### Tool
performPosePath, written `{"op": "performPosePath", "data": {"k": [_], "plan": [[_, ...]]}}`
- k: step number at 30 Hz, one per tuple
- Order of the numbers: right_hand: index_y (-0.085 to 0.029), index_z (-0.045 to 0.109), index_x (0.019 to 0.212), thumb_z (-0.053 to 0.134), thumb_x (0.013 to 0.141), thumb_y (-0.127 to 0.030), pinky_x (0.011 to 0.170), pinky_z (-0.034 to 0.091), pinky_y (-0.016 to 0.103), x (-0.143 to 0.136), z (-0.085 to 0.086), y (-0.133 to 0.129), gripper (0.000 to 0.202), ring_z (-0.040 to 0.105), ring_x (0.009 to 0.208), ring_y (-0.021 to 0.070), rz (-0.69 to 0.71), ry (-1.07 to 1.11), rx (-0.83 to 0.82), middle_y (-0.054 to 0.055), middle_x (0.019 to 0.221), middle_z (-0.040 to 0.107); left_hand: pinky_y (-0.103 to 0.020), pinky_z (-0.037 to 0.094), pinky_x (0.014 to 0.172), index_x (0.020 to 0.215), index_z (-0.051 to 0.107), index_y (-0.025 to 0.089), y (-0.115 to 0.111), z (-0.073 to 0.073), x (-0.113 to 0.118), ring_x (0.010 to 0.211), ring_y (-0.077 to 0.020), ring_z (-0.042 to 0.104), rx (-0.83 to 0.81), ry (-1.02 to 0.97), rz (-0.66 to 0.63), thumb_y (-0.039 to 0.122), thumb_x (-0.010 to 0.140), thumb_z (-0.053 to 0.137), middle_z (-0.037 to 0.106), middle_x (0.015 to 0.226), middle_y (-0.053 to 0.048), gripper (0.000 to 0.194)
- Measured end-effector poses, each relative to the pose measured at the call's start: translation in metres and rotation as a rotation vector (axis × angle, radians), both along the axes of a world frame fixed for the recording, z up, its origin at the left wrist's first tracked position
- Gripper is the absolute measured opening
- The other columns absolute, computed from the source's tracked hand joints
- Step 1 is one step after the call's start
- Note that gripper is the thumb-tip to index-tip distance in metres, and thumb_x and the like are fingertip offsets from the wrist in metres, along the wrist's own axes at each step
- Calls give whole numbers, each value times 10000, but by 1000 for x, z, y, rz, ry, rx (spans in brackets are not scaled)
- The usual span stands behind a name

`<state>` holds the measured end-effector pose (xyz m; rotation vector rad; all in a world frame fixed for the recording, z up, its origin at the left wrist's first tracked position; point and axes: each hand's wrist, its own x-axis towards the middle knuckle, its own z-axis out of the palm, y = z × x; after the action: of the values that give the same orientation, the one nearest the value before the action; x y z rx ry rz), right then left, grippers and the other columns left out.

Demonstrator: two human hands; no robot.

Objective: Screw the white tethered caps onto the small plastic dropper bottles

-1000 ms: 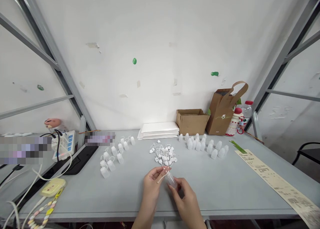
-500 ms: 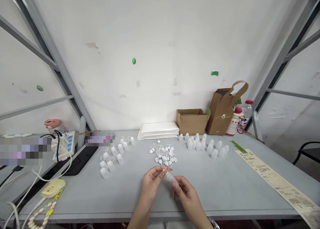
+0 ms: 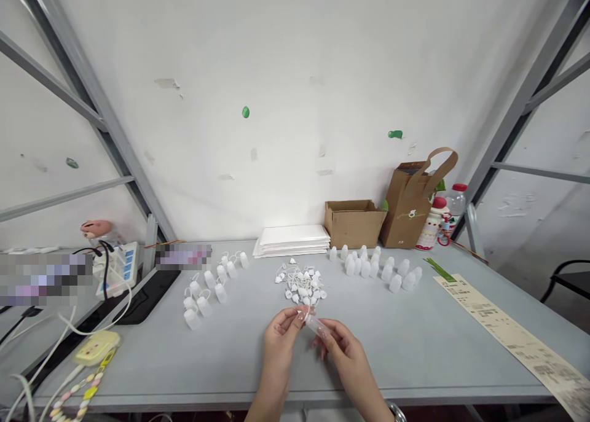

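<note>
A small translucent plastic bottle (image 3: 316, 326) is held tilted above the table's front half. My right hand (image 3: 343, 345) grips its body, fingers wrapped round the lower end. At the bottle's neck, my left hand (image 3: 283, 333) pinches a small white cap with a thin strap; the fingers partly hide it. Just beyond the hands lies a pile of white strapped caps (image 3: 303, 285). Bottles with looped straps (image 3: 203, 305) stand in rows on the left. To the right stands a group of bottles without visible straps (image 3: 365, 268).
Against the wall are a stack of white envelopes (image 3: 291, 241), an open cardboard box (image 3: 354, 228) and a brown paper bag (image 3: 405, 216). A long printed paper strip (image 3: 502, 333) lies at right. A power strip (image 3: 120, 268), cables and a black pad (image 3: 147, 296) occupy the left.
Both hands stay together at the bottle. My right fingers have shifted slightly on its body, and more of the cap's strap shows by my left fingertips.
</note>
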<state>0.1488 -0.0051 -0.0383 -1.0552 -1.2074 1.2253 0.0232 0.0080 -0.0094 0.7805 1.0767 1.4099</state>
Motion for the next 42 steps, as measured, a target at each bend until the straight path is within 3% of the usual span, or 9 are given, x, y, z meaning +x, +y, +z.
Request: {"op": "performPosePath", "data": {"k": [6, 9, 13, 16, 19, 22, 27, 35, 42], "plan": [[-170, 563, 711, 434, 827, -564, 466, 374, 232, -1, -2, 0, 430, 456, 426, 111, 59, 38, -17, -35, 490, 526, -350, 468, 809, 772, 671, 151, -1, 4, 3, 844, -246, 667, 19, -74, -106, 373, 637, 710, 744, 812, -108, 262], [-159, 587, 761, 412, 841, -557, 490, 391, 239, -2, -1, 0, 442, 469, 457, 119, 43, 13, 0, -23, 514, 535, -334, 478, 773, 770, 671, 153, -2, 2, 4, 808, -237, 672, 23, -49, -29, 373, 630, 714, 742, 804, -97, 264], [-167, 594, 982, 588, 766, -484, 582, 439, 259, -1, -2, -1, 383, 526, 585, 149, -14, 6, 9, -11, 631, 573, -337, 479, 774, 768, 682, 153, -2, -3, 4, 824, -239, 663, 30, 7, 30, 371, 628, 708, 738, 821, -103, 260], [-178, 592, 885, 649, 727, -444, 562, 431, 247, -1, -5, 0, 314, 517, 579, 143, -65, 2, -5, -15, 631, 572, -344, 458, 840, 744, 691, 164, -1, -6, 3, 936, -253, 631, 65, 77, 37, 351, 625, 710, 720, 936, -114, 222], [-174, 566, 798, 589, 770, -474, 513, 405, 231, -2, -7, 0, 303, 487, 528, 122, -37, -8, -21, -23, 598, 547, -344, 420, 905, 706, 700, 175, 1, -7, 0, 1072, -271, 562, 118, 169, 60, 334, 624, 711, 664, 1098, -119, 180], [-182, 528, 725, 466, 825, -537, 444, 341, 212, -3, -6, -1, 374, 415, 437, 95, 19, -45, -43, -58, 504, 465, -360, 398, 927, 712, 705, 176, 1, -4, -4, 1070, -276, 565, 117, 198, 2, 335, 634, 706, 706, 1000, -117, 177], [-189, 526, 730, 403, 825, -597, 435, 323, 212, -2, -3, -3, 437, 393, 419, 90, 34, -56, -23, -63, 488, 454, -375, 426, 884, 710, 697, 167, -1, 5, -3, 921, -264, 643, 55, 50, -92, 358, 600, 732, 744, 860, -108, 224], [-201, 468, 632, 363, 824, -621, 411, 315, 216, -3, -6, -1, 474, 371, 385, 87, 27, -30, -38, -63, 455, 435, -339, 457, 827, 733, 701, 159, -3, 5, 1, 853, -236, 658, 75, 10, -89, 336, 625, 725, 744, 819, -100, 209], [-185, 543, 976, 588, 765, -491, 577, 443, 245, -3, -2, 0, 375, 540, 586, 143, 14, -4, -8, -6, 667, 611, -333, 460, 807, 742, 709, 151, -2, -5, 1, 860, -243, 648, 17, -3, 19, 366, 613, 725, 739, 829, -110, 252]]}}
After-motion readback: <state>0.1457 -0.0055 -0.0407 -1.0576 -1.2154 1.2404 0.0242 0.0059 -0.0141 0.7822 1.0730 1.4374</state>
